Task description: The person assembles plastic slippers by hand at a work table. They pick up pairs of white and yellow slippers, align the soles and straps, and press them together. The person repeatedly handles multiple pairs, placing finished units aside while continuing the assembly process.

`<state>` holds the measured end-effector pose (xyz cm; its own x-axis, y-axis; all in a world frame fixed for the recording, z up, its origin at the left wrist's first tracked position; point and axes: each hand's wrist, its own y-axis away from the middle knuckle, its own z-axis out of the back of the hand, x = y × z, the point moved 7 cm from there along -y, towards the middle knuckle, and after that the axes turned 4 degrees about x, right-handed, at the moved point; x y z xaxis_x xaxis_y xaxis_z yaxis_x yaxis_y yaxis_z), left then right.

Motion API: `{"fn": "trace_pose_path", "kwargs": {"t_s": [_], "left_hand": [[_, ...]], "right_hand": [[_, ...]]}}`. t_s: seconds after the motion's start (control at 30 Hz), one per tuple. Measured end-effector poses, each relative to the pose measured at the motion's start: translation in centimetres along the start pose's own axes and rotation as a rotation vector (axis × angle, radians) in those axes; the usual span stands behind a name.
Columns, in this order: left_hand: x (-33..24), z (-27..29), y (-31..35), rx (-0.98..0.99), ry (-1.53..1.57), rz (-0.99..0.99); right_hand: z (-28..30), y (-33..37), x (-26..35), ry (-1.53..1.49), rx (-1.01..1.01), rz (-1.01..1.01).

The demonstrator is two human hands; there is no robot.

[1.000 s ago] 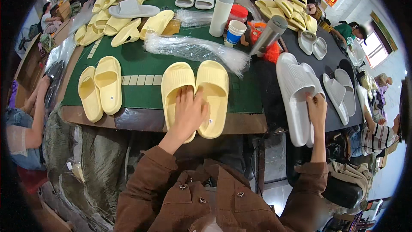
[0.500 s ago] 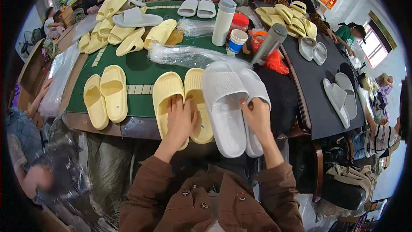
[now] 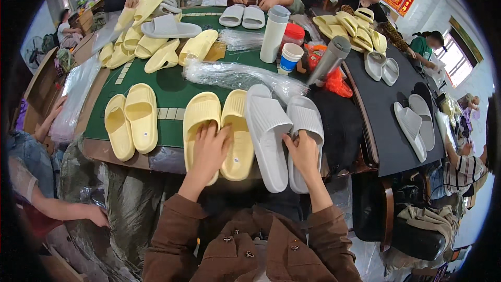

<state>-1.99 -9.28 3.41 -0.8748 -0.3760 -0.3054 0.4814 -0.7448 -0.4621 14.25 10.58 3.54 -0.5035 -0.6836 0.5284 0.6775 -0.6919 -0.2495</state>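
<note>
At the table's near edge, a pair of pale yellow slide slippers (image 3: 238,146) lies side by side, soles down. My left hand (image 3: 210,149) has its fingers under the strap of the left one and its thumb at the other, gripping the pair. Just right of them is a pair of grey slide slippers (image 3: 269,138), toes pointing away, heels overhanging the edge. My right hand (image 3: 305,156) grips these, fingers tucked into the right slipper's opening and thumb against the left one. Another yellow pair (image 3: 141,120) rests to the left on the green table mat (image 3: 172,85).
Clear plastic bags (image 3: 245,76) lie beyond the slippers. A white bottle (image 3: 274,34), a paper cup (image 3: 290,56) and a grey tumbler (image 3: 330,60) stand behind. Yellow slippers (image 3: 151,46) are heaped far left; more slippers cover the dark table (image 3: 383,120) at right. Other people sit around.
The grey pair has come down beside the yellow pair, and its two slippers have spread apart. My right hand went down with it. My left hand stays at the yellow pair.
</note>
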Motion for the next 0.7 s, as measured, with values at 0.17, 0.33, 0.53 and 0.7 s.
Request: {"fn": "trace_pose_path", "kwargs": {"t_s": [0.17, 0.33, 0.53, 0.7], "left_hand": [[6.6, 2.0, 0.6, 0.022, -0.116, 0.094], [12.9, 5.1, 0.7, 0.079, -0.226, 0.292], [20.1, 7.8, 1.5, 0.012, -0.439, 0.514], [15.3, 8.5, 1.5, -0.202, -0.548, 0.325]], "right_hand": [[-0.5, 0.1, -0.6, -0.004, -0.001, 0.044], [-0.5, 0.0, -0.7, 0.011, -0.024, 0.05], [-0.5, 0.0, -0.3, 0.03, -0.021, 0.038], [-0.9, 0.1, 0.1, 0.015, 0.044, 0.028]]}}
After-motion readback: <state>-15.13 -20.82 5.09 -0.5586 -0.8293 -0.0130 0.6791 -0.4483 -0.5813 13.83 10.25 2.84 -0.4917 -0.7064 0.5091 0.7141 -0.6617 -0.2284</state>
